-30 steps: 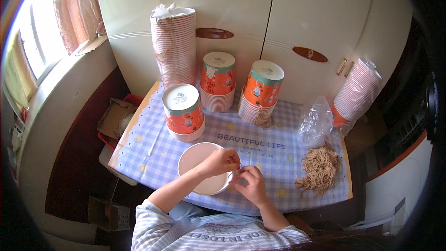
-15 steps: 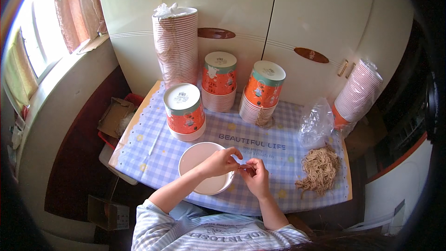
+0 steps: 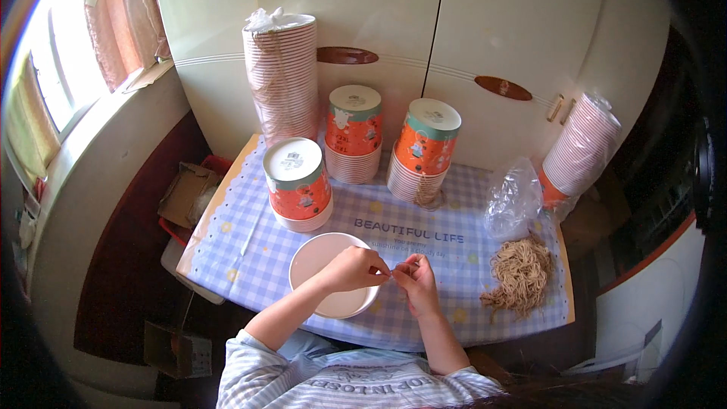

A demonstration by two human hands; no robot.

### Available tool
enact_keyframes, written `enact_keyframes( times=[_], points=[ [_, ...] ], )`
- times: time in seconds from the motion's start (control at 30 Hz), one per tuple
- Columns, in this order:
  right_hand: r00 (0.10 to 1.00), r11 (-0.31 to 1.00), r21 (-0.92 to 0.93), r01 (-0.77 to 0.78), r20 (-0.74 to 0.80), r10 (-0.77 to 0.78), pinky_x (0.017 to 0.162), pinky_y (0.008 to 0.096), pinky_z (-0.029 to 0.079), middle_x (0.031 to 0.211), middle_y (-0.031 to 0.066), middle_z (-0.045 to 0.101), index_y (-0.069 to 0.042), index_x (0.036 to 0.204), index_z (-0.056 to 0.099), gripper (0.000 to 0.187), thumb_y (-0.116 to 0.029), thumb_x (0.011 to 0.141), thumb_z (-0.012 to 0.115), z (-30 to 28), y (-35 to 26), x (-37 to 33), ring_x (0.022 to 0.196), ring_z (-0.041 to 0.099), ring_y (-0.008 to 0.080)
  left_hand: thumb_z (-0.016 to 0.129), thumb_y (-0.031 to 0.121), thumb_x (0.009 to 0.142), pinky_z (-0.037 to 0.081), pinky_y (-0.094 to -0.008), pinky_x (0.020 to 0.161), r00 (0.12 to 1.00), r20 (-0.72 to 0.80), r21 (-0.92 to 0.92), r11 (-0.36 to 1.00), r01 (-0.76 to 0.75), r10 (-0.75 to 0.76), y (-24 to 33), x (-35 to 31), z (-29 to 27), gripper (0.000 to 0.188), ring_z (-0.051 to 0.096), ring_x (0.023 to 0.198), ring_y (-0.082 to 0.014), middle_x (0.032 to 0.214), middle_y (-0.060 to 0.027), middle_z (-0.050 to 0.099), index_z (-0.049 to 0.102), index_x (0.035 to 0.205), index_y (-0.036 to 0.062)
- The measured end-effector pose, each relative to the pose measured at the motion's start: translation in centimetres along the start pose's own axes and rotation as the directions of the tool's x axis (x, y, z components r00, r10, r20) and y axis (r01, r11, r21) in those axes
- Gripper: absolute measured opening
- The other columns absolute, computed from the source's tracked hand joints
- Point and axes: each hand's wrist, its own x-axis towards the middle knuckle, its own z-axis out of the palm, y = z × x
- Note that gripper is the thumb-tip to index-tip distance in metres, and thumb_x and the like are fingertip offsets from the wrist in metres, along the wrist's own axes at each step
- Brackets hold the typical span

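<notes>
My left hand (image 3: pixel 354 269) reaches over the right part of a white round paper tub (image 3: pixel 297 288), which stands mouth up at the near edge of the table. Its thumb and fingertips are pinched together. Just right of the tub, my right hand (image 3: pixel 417 285) has its fingers curled in a pinch, close against the left fingertips. Something small and thin seems to be between them, but it is too fine to name. The inside of the tub looks plain, though my left hand and forearm cover part of it.
Upside-down stacks of orange-and-green paper tubs (image 3: pixel 300 198) (image 3: pixel 354 132) (image 3: pixel 424 148) stand across the table. Behind them rises a tall wrapped stack (image 3: pixel 282 79); another wrapped stack (image 3: pixel 579 144) leans at right. A clear plastic bag (image 3: pixel 513 197) and tangled beige string (image 3: pixel 519 274) lie on the checked tablecloth (image 3: pixel 250 257).
My left fingers have closed together and turned slightly downward. My right hand has tilted a little, its fingertips still next to the left ones. The tubs have stayed in place.
</notes>
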Motion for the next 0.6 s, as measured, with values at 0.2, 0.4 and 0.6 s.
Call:
enact_keyframes(
  times=[0.2, 0.4, 0.6],
  points=[
    [0.999, 0.998, 0.051, -0.033, 0.007, 0.033, 0.047, 0.018, 0.034, 0.073, 0.001, 0.054, -0.01, 0.089, 0.038, 0.033, 0.002, 0.072, 0.063, 0.06, -0.02, -0.08, 0.057, 0.047, 0.0064, 0.063, 0.018, 0.071, 0.047, -0.0292, 0.056, 1.0, -0.003, 0.06, 0.998, 0.022, -0.022, -0.31, 0.06, 0.34, 0.013, 0.06, 0.059, -0.0185, 0.068, -0.0068, 0.062, 0.068, 0.081, 0.0104],
    [0.999, 0.998, 0.054, -0.034, 0.003, 0.034, 0.048, 0.0179, 0.035, 0.075, 0.0017, 0.054, -0.009, 0.089, 0.038, 0.032, 0.004, 0.072, 0.062, 0.2, -0.1, -0.23, 0.059, 0.047, 0.0069, 0.063, 0.023, 0.071, 0.047, -0.0314, 0.056, 0.998, 0.02, 0.145, 0.987, 0.063, -0.066, -0.13, 0.0, 0.34, 0.014, 0.06, 0.059, -0.0199, 0.067, -0.0059, 0.061, 0.069, 0.081, 0.0152],
    [0.999, 0.997, 0.071, -0.027, 0.023, 0.025, 0.051, 0.0177, 0.037, 0.076, 0.0017, 0.054, -0.009, 0.089, 0.039, 0.031, 0.004, 0.072, 0.061, -0.13, 0.28, -0.27, 0.062, 0.049, 0.0067, 0.061, 0.027, 0.071, 0.049, -0.0348, 0.062, 0.978, 0.106, 0.27, 0.952, 0.143, -0.177, 0.63, -0.06, 0.0, 0.015, 0.061, 0.066, -0.0234, 0.072, -0.0042, 0.064, 0.067, 0.08, 0.0174]
  ],
)
